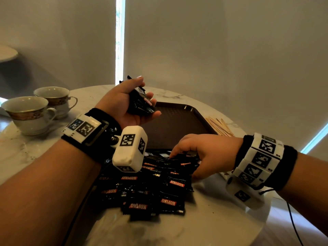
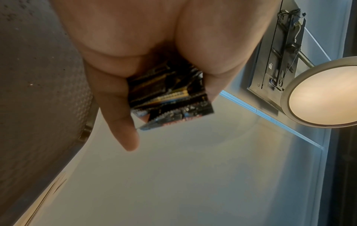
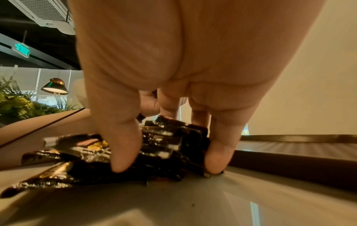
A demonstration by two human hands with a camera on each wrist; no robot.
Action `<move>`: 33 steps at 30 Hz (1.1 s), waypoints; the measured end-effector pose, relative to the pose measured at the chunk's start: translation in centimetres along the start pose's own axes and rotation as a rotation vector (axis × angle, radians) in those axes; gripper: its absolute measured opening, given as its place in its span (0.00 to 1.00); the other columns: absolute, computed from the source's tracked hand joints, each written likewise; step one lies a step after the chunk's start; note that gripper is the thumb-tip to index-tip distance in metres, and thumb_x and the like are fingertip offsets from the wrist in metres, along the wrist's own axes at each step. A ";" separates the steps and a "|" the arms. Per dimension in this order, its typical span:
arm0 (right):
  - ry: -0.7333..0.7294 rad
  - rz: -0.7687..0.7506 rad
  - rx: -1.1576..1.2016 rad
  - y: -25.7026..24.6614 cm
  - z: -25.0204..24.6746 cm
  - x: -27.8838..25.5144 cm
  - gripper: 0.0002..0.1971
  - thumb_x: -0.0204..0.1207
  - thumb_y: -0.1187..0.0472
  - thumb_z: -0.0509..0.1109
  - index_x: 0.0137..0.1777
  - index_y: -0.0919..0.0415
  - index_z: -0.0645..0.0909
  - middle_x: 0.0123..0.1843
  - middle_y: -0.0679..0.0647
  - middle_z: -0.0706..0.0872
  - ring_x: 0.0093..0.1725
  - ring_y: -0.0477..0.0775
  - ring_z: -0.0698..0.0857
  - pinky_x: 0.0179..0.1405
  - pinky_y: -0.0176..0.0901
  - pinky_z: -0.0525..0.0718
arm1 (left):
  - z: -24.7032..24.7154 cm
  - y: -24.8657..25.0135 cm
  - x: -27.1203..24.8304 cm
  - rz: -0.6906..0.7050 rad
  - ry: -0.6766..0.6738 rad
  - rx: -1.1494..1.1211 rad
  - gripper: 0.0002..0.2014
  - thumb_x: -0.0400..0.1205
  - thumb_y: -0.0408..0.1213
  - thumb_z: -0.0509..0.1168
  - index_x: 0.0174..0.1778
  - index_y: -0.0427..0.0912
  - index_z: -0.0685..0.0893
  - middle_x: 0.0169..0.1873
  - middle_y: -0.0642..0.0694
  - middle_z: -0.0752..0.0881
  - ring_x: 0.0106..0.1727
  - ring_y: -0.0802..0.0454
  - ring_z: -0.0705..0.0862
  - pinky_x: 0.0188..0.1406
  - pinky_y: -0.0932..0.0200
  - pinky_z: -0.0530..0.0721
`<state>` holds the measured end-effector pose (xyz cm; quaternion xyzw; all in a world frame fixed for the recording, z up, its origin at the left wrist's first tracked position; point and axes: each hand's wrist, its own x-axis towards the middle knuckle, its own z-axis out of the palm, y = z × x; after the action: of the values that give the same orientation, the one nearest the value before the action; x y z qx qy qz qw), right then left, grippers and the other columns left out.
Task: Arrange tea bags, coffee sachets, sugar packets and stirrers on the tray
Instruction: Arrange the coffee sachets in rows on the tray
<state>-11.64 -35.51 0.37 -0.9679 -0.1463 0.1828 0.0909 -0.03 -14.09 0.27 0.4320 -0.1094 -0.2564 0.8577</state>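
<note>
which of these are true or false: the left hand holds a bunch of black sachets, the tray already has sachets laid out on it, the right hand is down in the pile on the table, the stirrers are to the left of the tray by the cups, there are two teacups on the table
1. The left hand holds a bunch of black sachets. True.
2. The tray already has sachets laid out on it. False: the part of the tray in view is bare.
3. The right hand is down in the pile of sachets on the table. True: its fingers curl into the pile's far edge.
4. The stirrers lie left of the tray by the cups. False: they lie on the table to the right of the tray.
5. Two teacups stand on the table. True, at the far left.
</note>
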 end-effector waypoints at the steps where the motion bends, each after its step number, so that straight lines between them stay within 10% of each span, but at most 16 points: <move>1: 0.003 -0.007 -0.014 0.0 0.1 0.0 0.29 0.70 0.53 0.81 0.71 0.38 0.76 0.65 0.38 0.75 0.63 0.40 0.78 0.65 0.40 0.82 | 0.0 0.0 0.0 0.002 0.001 0.001 0.12 0.84 0.48 0.67 0.58 0.47 0.80 0.51 0.42 0.83 0.46 0.46 0.87 0.40 0.43 0.91; 18: 0.470 0.075 0.356 1.3 -0.8 -0.1 0.16 0.75 0.65 0.72 0.55 0.41 0.88 0.45 0.41 0.92 0.44 0.42 0.91 0.52 0.50 0.90 | 0.3 0.1 -0.1 -0.034 0.004 0.011 0.11 0.84 0.49 0.66 0.56 0.46 0.78 0.43 0.42 0.84 0.42 0.45 0.88 0.37 0.42 0.91; 33: 1.152 -0.204 0.608 -3.2 -4.2 3.3 0.14 0.76 0.69 0.72 0.56 0.52 0.91 0.45 0.42 0.93 0.45 0.38 0.90 0.44 0.30 0.86 | 1.7 -1.6 -0.4 -0.077 -0.042 0.083 0.15 0.79 0.53 0.69 0.51 0.46 0.83 0.41 0.41 0.84 0.42 0.47 0.85 0.36 0.45 0.91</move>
<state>-7.91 -32.02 3.86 -0.8234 -0.1070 -0.3409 0.4408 -1.60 -15.82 0.06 0.4655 -0.1210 -0.2936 0.8262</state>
